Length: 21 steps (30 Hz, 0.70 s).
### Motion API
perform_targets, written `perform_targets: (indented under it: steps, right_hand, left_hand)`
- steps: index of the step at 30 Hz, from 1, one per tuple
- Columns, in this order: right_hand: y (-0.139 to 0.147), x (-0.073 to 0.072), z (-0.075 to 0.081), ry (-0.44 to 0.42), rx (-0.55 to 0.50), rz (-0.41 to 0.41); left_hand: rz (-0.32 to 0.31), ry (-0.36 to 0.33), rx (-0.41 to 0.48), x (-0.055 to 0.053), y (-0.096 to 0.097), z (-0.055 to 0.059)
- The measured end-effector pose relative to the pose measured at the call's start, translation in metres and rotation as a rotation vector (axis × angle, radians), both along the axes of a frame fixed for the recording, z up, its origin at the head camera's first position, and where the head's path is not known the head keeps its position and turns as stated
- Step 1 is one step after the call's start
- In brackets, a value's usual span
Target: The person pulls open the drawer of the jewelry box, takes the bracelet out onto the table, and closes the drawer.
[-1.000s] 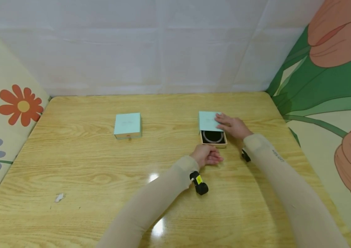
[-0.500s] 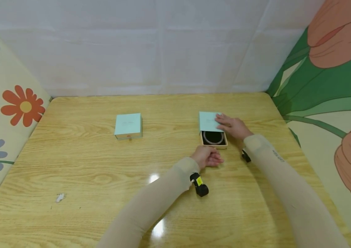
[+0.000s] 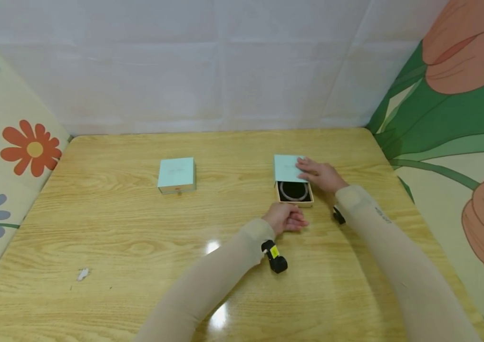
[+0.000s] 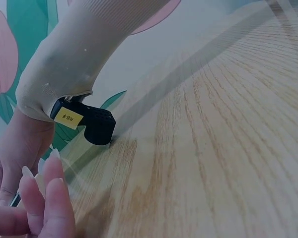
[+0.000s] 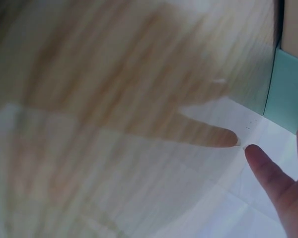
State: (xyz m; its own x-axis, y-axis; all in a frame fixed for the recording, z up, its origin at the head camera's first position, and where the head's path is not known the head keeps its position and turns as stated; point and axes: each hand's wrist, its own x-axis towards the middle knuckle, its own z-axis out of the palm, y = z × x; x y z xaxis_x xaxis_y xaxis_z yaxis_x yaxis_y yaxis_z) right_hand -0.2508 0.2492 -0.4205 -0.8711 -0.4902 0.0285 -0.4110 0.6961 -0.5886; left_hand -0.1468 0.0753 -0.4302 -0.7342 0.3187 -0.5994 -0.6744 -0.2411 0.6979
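A mint-green jewelry box [image 3: 286, 166] stands at the right of the table in the head view. Its cream drawer [image 3: 306, 204] is pulled partway out, baring a black lining with a round bracelet [image 3: 283, 192]. My right hand [image 3: 321, 175] rests on the box from the right, fingers extended over its sleeve. The right wrist view shows one finger beside the teal wall [image 5: 293, 89]. At the drawer's front edge my left hand [image 3: 285, 216] pinches the drawer, though the thumb contact is hidden; its other fingers [image 4: 59, 208] are loosely bent.
A second mint-green box [image 3: 176, 173], closed, with a small tab at its front, stands left on the wood-grain table [image 3: 139, 228]. A white scuff [image 3: 82, 274] marks the table's lower left. A white wall [image 3: 225, 71] rises behind.
The drawer has slid slightly farther out toward the front, with my left hand moving back along with it. My right hand has stayed in place on the box.
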Motion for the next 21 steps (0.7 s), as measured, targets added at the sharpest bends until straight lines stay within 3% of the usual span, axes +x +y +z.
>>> perform_targets:
  steps: [21]
  right_hand:
    - [-0.0010,0.0001,-0.0004,-0.017,-0.001,-0.006]
  left_hand:
    - [-0.004,-0.004,0.003,0.0029,-0.0003,-0.0020]
